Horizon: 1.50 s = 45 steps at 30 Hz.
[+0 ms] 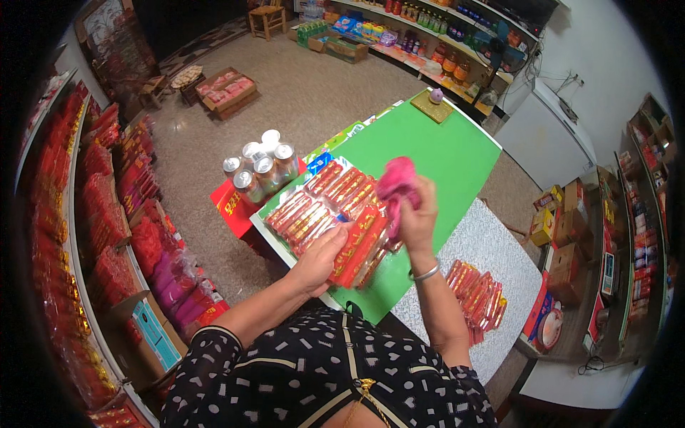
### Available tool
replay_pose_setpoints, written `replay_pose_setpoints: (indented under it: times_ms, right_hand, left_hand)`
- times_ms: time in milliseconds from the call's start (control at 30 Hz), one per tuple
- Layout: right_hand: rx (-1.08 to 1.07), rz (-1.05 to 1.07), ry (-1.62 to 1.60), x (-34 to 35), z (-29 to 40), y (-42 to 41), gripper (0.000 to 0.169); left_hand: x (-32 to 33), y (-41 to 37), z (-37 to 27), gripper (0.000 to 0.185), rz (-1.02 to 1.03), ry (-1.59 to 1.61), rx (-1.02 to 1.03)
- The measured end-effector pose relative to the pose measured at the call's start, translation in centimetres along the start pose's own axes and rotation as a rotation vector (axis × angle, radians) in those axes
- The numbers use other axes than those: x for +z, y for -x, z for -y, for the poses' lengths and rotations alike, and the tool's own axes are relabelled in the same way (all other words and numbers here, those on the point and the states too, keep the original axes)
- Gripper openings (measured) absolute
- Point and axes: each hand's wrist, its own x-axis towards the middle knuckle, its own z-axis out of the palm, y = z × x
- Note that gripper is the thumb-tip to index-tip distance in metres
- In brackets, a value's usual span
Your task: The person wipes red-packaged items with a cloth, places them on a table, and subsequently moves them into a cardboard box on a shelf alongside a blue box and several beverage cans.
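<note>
My left hand grips the near end of a red packet with gold print, in clear plastic wrap. My right hand, with a metal bangle on the wrist, clutches a bunched pink cloth just beyond the packet's far end. Whether the cloth touches the packet is hard to see. Under and beyond my left hand, several plastic-wrapped packs of red and gold sticks lie in rows on the green tabletop. More of these packs are piled on the grey speckled surface to my right.
A pack of cans stands on a red box at the table's left edge. A gold tray with a purple ornament sits at the far end. Shelves of red packages line the left; a white chest freezer stands right.
</note>
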Motion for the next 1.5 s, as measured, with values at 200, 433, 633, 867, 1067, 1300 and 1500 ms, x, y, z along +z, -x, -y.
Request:
replay_pose_setpoints:
  times_ms: [200, 433, 633, 867, 1067, 1300, 1500]
  right_hand:
    - [-0.256, 0.184, 0.062, -2.3, 5.8, 2.5, 0.030]
    - [-0.345, 0.250, 0.275, -0.6, 5.4, 4.4, 0.044]
    - [0.381, -0.072, -0.577, -3.2, 0.6, 1.0, 0.018]
    - [0.188, -0.063, -0.420, -2.5, 4.0, 3.7, 0.021]
    - [-0.459, 0.451, 0.113, 0.1, 7.2, 5.5, 0.048]
    - [-0.261, 0.225, 0.263, 0.7, 2.9, 0.6, 0.048]
    - [-0.084, 0.173, 0.079, -1.3, 5.1, 0.9, 0.047]
  left_hand:
    - [-0.8, -0.9, -0.9, 0.042, -0.133, 0.072, 0.075]
    - [-1.0, -0.9, 0.6, 0.050, 0.025, -0.099, 0.049]
    - [-0.9, -0.2, -1.2, 0.061, 0.177, 0.054, -0.036]
    - [-3.6, -2.8, -2.8, 0.054, 0.370, 0.321, -0.023]
    - [-0.5, -3.3, -1.5, 0.048, 0.040, 0.272, -0.093]
    - [-5.3, -3.2, 2.2, 0.056, 0.369, 0.376, -0.276]
    - [-2.9, -2.5, 0.0, 0.049, -0.025, 0.302, -0.219]
